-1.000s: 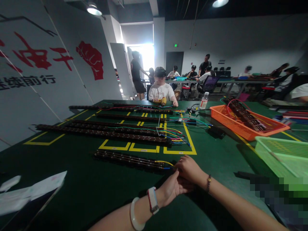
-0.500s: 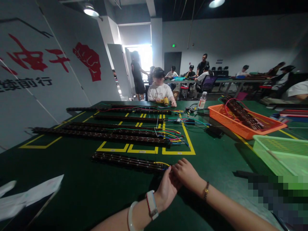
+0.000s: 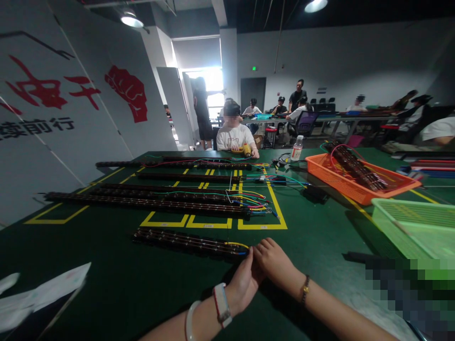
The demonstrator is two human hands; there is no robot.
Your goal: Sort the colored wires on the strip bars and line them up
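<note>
A short dark tube bundle (image 3: 181, 241) lies on the green table, with a yellow wire (image 3: 237, 244) and a blue wire (image 3: 241, 254) at its right end. Those wires run to where my two hands meet. My left hand (image 3: 245, 279) is closed, its thumb pointing up at the wire ends. My right hand (image 3: 275, 260) touches it from the right, fingers curled over and pressed together. The wire ends are hidden between the fingers of both hands.
Longer dark tube bundles (image 3: 149, 201) with coloured wires lie beyond, over yellow tape outlines (image 3: 263, 227). To the right stand an orange basket (image 3: 359, 196) holding a bundle and a green basket (image 3: 408, 232). A bottle (image 3: 297, 149) stands near a person (image 3: 234, 135) seated opposite.
The view has shifted slightly. My hands stay together at the wire ends, and more of the blue wire shows beside my left thumb.
</note>
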